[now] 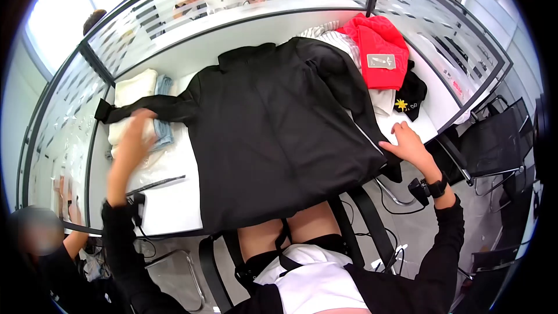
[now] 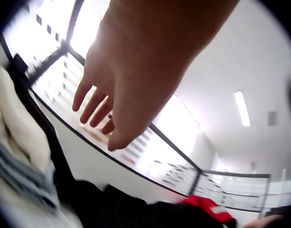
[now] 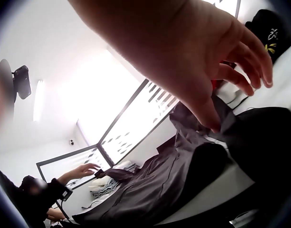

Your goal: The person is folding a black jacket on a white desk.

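A black long-sleeved garment (image 1: 261, 134) lies spread over the white table, its collar at the far side and its hem over the near edge. One sleeve (image 1: 157, 107) stretches left across folded cloths. Over that sleeve is my left hand (image 1: 132, 142); the left wrist view shows the hand (image 2: 121, 80) with fingers extended and nothing held. My right hand (image 1: 410, 146) is at the lower end of the other sleeve, fingers spread and loosely bent. In the right wrist view the thumb of that hand (image 3: 202, 57) touches the dark fabric (image 3: 159, 175), and the other fingers hold nothing.
Folded cream and light blue cloths (image 1: 136, 90) lie at the left, near a thin dark strip (image 1: 157, 185). A red item (image 1: 381, 38) with a grey label, striped cloth and a black item (image 1: 414, 96) are back right. Framed partitions surround the table. Another person is lower left.
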`<act>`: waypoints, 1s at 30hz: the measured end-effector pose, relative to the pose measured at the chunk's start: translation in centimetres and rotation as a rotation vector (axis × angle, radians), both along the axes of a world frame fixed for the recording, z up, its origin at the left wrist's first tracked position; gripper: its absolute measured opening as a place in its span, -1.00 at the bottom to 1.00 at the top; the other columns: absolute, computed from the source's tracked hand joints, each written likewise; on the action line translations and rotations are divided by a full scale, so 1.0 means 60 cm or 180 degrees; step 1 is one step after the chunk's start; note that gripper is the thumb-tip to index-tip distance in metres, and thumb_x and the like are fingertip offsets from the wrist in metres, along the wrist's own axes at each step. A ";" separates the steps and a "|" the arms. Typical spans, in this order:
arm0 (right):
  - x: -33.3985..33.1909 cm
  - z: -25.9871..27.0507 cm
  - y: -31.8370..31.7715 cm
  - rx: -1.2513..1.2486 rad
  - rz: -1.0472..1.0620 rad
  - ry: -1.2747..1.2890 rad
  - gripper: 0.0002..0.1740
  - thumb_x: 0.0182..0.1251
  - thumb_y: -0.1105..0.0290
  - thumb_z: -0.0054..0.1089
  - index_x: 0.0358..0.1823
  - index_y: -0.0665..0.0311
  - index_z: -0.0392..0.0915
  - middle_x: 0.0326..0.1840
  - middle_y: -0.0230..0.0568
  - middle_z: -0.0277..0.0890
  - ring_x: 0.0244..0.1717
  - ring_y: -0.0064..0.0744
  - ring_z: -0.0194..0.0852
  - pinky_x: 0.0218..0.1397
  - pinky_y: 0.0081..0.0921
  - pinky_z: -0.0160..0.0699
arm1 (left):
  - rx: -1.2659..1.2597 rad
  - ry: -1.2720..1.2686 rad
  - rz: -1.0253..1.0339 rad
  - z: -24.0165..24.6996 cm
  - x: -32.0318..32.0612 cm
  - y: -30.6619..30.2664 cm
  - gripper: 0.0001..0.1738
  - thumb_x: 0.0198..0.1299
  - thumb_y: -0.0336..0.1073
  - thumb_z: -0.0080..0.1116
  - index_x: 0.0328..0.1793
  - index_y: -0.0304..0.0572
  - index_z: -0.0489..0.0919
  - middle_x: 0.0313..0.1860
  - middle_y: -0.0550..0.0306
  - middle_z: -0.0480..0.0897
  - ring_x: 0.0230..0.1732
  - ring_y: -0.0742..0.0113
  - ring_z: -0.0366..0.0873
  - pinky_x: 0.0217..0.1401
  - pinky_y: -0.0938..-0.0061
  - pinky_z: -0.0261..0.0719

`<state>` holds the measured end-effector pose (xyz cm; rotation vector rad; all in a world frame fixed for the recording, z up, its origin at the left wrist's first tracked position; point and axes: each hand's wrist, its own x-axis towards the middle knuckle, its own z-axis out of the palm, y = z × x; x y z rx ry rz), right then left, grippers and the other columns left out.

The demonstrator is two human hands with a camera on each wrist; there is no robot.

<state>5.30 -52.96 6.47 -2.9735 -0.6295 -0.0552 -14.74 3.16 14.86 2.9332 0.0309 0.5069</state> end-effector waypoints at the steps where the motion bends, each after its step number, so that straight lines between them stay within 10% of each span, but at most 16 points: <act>1: -0.005 -0.007 -0.010 -0.0005 -0.0056 0.0044 -0.46 -0.03 0.02 0.33 -0.28 0.36 0.42 -0.28 0.03 0.39 -0.26 0.03 0.45 -0.20 -0.25 0.47 | 0.0088 0.0147 -0.0144 -0.024 -0.015 -0.058 -0.47 0.01 -0.35 0.24 0.16 -0.22 0.39 0.13 -0.09 0.46 0.23 -0.08 0.33 0.28 0.28 0.28; 7: -0.045 -0.005 -0.037 0.0048 -0.0166 0.0455 -0.48 -0.07 0.00 0.34 -0.73 0.34 0.42 -0.63 -0.02 0.44 -0.46 -0.03 0.47 -0.35 -0.27 0.45 | -0.0128 0.0709 -0.0822 -0.110 -0.062 -0.196 -0.30 -0.01 -0.10 0.28 0.23 -0.27 0.34 0.35 -0.09 0.22 0.34 -0.09 0.16 0.35 0.18 0.19; 16: -0.074 -0.018 -0.049 0.0571 -0.0465 0.0636 -0.45 -0.18 0.10 0.48 -0.47 0.48 0.45 -0.54 0.02 0.49 -0.44 -0.13 0.50 -0.33 -0.37 0.45 | 0.0010 0.0678 -0.0353 -0.197 -0.066 -0.159 -0.32 0.22 -0.02 0.00 0.41 -0.13 0.17 0.46 -0.08 0.05 0.47 -0.08 -0.06 0.46 0.09 -0.09; 30: -0.077 -0.091 -0.071 0.1764 -0.0397 0.1106 -0.75 -0.04 0.43 0.36 -0.40 0.50 0.56 -0.47 -0.20 0.59 -0.37 -0.56 0.56 -0.27 -0.59 0.49 | -0.0034 0.0785 -0.0376 -0.186 -0.104 -0.135 -0.31 0.18 -0.07 0.03 0.40 -0.17 0.18 0.46 -0.10 0.04 0.47 -0.11 -0.07 0.44 0.12 -0.02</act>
